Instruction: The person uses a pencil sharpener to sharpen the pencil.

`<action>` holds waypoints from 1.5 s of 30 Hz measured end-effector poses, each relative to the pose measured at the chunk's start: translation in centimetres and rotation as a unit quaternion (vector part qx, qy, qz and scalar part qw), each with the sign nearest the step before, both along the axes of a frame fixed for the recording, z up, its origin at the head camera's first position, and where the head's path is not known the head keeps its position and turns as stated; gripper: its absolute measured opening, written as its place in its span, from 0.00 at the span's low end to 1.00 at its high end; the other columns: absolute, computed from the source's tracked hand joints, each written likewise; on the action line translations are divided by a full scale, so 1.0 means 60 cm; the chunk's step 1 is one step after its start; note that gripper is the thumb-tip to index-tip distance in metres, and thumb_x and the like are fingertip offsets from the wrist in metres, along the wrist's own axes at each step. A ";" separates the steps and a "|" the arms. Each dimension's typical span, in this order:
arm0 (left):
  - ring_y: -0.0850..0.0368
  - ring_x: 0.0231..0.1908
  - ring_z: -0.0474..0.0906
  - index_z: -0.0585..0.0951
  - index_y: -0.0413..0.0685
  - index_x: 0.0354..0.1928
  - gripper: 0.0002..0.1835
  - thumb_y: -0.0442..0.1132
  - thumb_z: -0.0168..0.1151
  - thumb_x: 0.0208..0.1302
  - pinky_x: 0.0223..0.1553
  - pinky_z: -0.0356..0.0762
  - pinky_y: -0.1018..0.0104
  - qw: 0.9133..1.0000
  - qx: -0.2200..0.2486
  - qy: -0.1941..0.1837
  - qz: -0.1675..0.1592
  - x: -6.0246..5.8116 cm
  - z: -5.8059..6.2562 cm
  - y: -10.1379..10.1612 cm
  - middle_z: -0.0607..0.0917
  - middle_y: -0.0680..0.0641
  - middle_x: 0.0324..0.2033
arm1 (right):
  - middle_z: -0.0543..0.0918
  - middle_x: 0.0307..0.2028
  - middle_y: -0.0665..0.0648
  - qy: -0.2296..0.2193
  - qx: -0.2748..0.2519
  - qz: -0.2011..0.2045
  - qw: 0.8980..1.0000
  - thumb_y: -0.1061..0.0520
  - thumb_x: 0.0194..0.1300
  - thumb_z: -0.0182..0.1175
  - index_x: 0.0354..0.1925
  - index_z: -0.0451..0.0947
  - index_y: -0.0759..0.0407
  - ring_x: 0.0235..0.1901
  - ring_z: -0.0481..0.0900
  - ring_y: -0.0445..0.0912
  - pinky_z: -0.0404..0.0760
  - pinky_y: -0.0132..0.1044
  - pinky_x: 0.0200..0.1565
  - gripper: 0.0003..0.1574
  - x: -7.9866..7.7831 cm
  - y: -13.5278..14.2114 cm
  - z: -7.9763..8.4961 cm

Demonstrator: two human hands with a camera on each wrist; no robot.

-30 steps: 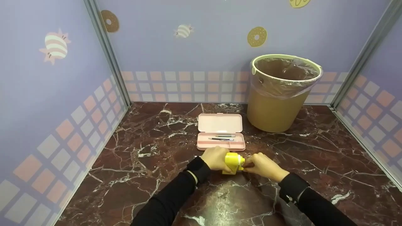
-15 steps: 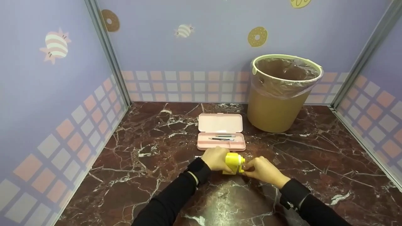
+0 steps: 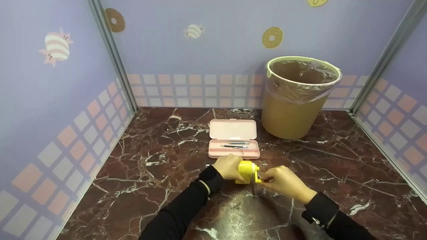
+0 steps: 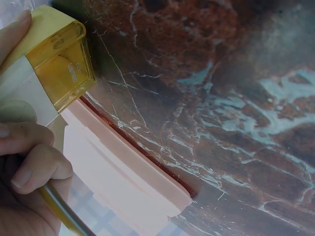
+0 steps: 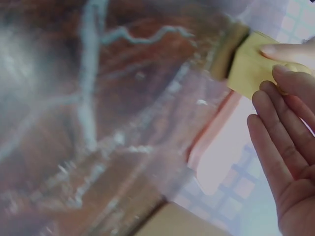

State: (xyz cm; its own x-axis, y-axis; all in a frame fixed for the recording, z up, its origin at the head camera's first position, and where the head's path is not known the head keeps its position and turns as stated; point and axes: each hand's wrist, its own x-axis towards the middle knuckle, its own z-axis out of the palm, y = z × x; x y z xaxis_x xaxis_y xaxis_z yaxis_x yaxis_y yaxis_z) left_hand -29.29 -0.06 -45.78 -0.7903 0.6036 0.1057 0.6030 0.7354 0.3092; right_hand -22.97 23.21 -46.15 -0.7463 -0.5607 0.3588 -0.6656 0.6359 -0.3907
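Note:
A yellow crank pencil sharpener [image 3: 245, 171] stands on the dark marble table, in front of the pink pencil case. My left hand [image 3: 228, 166] grips its body from the left. In the left wrist view, the see-through yellow shavings drawer [image 4: 69, 73] shows below the fingers. A thin pencil-like rod [image 4: 64, 211] comes out from under the curled fingers of that hand; its other end is hidden. With thumb and forefinger, my right hand [image 3: 283, 181] pinches the knob of the crank [image 3: 257, 181], which points down. Its other fingers are held out straighter in the right wrist view.
Just behind the hands lies the open pink pencil case [image 3: 233, 129], with pencils [image 3: 235, 146] in its tray. A tan waste bin [image 3: 290, 116] lined with a clear bag stands at the back right. Patterned walls [image 3: 200, 60] close off the back and both sides.
The right hand has shifted slightly right and down with the crank knob, and the crank arm now shows more plainly. The left hand and sharpener body stay in place.

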 end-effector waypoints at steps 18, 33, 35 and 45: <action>0.62 0.25 0.71 0.82 0.49 0.32 0.24 0.54 0.83 0.40 0.26 0.69 0.68 1.000 -0.018 0.008 -0.006 -0.008 0.002 -0.001 0.82 0.54 0.27 | 0.92 0.31 0.52 0.069 0.023 -0.014 0.997 0.62 0.56 0.74 0.35 0.91 0.57 0.29 0.89 0.45 0.86 0.39 0.34 0.06 -0.022 0.000 0.064; 0.61 0.26 0.74 0.83 0.48 0.35 0.23 0.52 0.83 0.41 0.29 0.76 0.66 0.999 -0.028 0.014 -0.018 -0.007 0.004 -0.003 0.89 0.50 0.31 | 0.93 0.31 0.54 0.086 0.016 -0.062 0.994 0.62 0.58 0.73 0.36 0.92 0.58 0.32 0.91 0.48 0.87 0.44 0.39 0.05 -0.047 -0.008 0.067; 0.62 0.25 0.72 0.83 0.48 0.34 0.23 0.52 0.82 0.42 0.28 0.74 0.67 0.999 -0.030 0.014 -0.018 -0.007 0.003 -0.003 0.88 0.50 0.30 | 0.93 0.32 0.54 0.086 0.014 -0.068 0.994 0.62 0.58 0.73 0.35 0.92 0.59 0.32 0.91 0.48 0.87 0.44 0.39 0.05 -0.051 -0.009 0.065; 0.64 0.24 0.70 0.80 0.50 0.31 0.21 0.51 0.83 0.41 0.26 0.68 0.72 0.999 -0.004 0.004 -0.037 -0.006 0.000 -0.003 0.81 0.55 0.25 | 0.93 0.33 0.55 0.081 0.037 -0.095 0.991 0.60 0.59 0.72 0.37 0.92 0.58 0.34 0.91 0.51 0.86 0.47 0.40 0.06 -0.069 -0.013 0.054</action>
State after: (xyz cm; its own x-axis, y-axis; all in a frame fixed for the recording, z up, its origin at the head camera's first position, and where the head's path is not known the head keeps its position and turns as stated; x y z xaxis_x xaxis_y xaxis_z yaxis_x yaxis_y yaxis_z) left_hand -29.62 -0.24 -45.77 -0.7430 0.6607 0.1070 0.6580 0.6919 0.2973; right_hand -27.11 22.44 -42.90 -0.7769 -0.4450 0.4453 -0.5812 0.7788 -0.2357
